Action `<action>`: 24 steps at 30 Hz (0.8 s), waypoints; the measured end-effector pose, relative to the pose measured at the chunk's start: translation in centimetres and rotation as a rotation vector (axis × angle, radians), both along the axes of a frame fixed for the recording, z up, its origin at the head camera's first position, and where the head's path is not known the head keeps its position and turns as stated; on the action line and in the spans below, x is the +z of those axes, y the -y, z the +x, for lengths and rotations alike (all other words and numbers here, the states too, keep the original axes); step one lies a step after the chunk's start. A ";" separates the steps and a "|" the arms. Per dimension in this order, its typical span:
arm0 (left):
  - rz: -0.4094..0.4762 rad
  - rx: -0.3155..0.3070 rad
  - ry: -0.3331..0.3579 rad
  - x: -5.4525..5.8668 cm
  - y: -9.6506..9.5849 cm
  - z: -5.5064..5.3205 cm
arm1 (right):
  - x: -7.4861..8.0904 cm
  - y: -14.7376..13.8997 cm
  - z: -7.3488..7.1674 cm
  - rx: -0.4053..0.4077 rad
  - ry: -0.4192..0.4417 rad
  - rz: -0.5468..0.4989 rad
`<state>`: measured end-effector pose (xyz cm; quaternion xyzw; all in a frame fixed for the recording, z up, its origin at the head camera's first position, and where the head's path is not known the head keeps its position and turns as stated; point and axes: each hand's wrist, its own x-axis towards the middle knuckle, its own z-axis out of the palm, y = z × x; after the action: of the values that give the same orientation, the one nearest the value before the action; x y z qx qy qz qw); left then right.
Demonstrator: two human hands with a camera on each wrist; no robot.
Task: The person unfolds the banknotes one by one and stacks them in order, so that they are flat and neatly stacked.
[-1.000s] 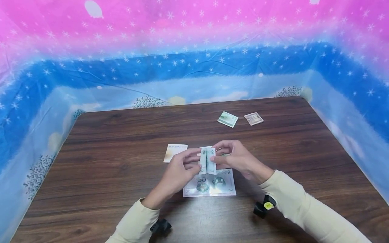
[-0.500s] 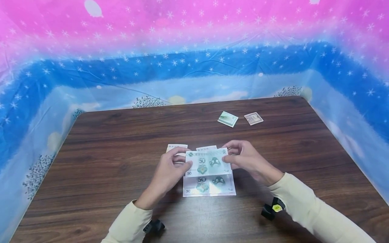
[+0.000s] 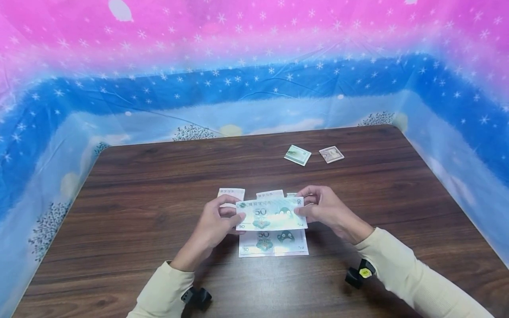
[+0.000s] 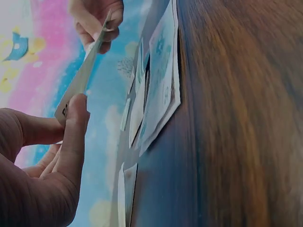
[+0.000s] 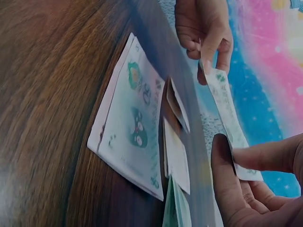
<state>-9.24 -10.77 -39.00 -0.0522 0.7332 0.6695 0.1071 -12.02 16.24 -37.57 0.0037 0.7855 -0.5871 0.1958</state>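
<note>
Below, a dark-brown wood-grain counter is stretching out, and my left hand and right hand are pinching opposite ends of a rectangular green-and-white paper 50 note, hovering above it, clear of similar stacked notes. I'm judging that light, even tension suits such thin paper.

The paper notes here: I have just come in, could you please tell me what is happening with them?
A person's left hand and right hand hold an unfolded 50 note by its two ends, raised above the table. Under it lies a flat pile of notes with a 50 on top. Folded notes lie just behind that pile, partly hidden, and a small green note and a small brown note lie farther back.
</note>
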 end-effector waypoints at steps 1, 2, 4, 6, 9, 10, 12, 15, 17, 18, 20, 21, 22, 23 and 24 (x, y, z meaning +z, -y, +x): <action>-0.007 -0.006 0.004 0.0 0.0 0.0 | -0.1 0.0 0.0 0.004 -0.004 -0.003; -0.019 -0.018 0.001 0.0 0.1 0.0 | -0.1 -0.1 0.1 0.007 -0.010 0.003; -0.080 -0.056 -0.023 0.0 0.2 0.1 | -0.2 -0.3 0.2 0.015 -0.025 0.017; -0.169 -0.118 -0.055 0.0 0.4 0.2 | -0.4 -0.4 0.3 0.036 -0.052 0.047; -0.314 -0.217 -0.104 0.1 0.5 0.3 | -0.7 -0.6 0.5 0.072 -0.089 0.086; -0.351 -0.246 -0.111 0.1 0.6 0.4 | -0.7 -0.7 0.5 0.083 -0.100 0.101; -0.414 -0.290 -0.120 0.2 0.6 0.5 | -0.9 -0.7 0.6 0.113 -0.122 0.117; -0.494 -0.327 -0.122 0.2 0.5 0.6 | -1.3 -0.7 0.7 0.162 -0.159 0.133; -0.536 -0.343 -0.120 0.2 0.4 0.7 | -1.6 -0.7 0.7 0.194 -0.185 0.145; -0.554 -0.346 -0.117 0.2 0.4 0.7 | -1.7 -0.7 0.7 0.210 -0.201 0.152; -0.585 -0.353 -0.112 0.1 0.3 0.7 | -2.0 -0.7 0.7 0.238 -0.234 0.169; -0.602 -0.354 -0.109 0.1 0.3 0.7 | -2.1 -0.6 0.8 0.248 -0.241 0.175; -0.617 -0.356 -0.106 0.1 0.2 0.7 | -2.2 -0.6 0.8 0.257 -0.249 0.184; -0.633 -0.356 -0.102 0.0 0.2 0.7 | -2.3 -0.6 0.8 0.265 -0.259 0.196; -0.650 -0.360 -0.102 0.0 0.2 0.7 | -2.4 -0.5 0.8 0.271 -0.264 0.210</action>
<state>-8.54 -10.93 -39.05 0.0795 0.9093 0.3741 0.1643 -11.22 16.79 -39.96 -0.1586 0.8543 -0.4659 0.1673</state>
